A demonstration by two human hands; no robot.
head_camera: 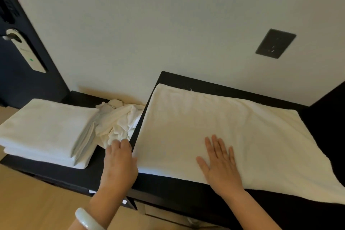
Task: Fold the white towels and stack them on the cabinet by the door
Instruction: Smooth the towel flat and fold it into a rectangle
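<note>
Towel edge overhangs cabinet front; right hand presses flat.

Both forearms are bare and sleeveless, and a pale, smooth bangle circles the left wrist.

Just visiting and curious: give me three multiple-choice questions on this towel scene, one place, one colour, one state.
1. Where does the folded stack lie? A) left of the crumpled pile B) on the floor C) inside a drawer
2. What colour is the wall plate? A) white B) dark C) red
3. How is the right hand? A) fisted B) flat on the spread towel C) holding a cup
Answers: 1 A, it sits on the cabinet beside the pile; 2 B, dark against the pale wall; 3 B, straight fingers rest on the cloth.
</note>
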